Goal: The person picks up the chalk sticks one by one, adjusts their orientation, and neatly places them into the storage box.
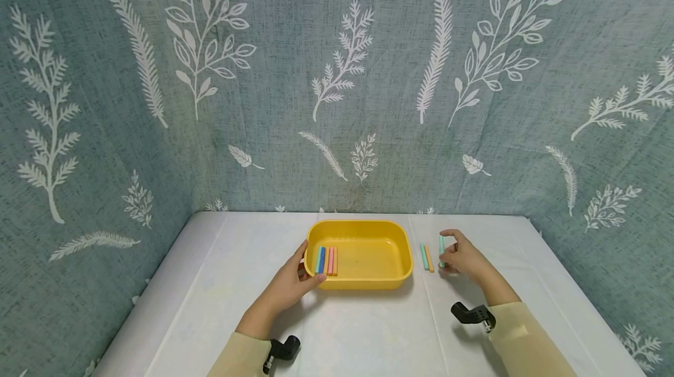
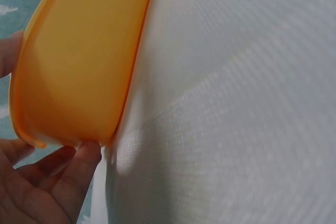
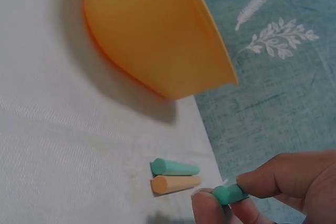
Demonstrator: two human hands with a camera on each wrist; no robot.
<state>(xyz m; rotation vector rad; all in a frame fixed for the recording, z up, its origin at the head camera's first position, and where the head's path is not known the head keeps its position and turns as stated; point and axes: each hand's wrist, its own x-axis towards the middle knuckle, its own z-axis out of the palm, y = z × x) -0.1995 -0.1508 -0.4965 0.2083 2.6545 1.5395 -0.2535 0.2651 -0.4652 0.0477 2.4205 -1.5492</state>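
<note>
A yellow plastic tray [image 1: 363, 284] sits on the table, and my left hand [image 1: 284, 288] grips its left end, thumb over the front rim and fingers against the outer wall [image 2: 79, 77]. Several chalk sticks [image 1: 330, 261], in blue, pink and orange shades, lie side by side at the tray's left inside. To the right of the tray, my right hand [image 1: 464, 259] pinches a green chalk stick [image 3: 231, 193] between thumb and fingers, slightly above the cloth. Just left of that hand, another green chalk stick [image 3: 176, 167] and an orange chalk stick [image 3: 176, 183] lie next to each other.
A white cloth [image 1: 363, 330] covers the table. Behind it and at both sides hangs blue-green fabric [image 1: 274, 131] with white leaf prints, meeting the table's back edge. Each wrist wears a small black camera [image 1: 471, 314].
</note>
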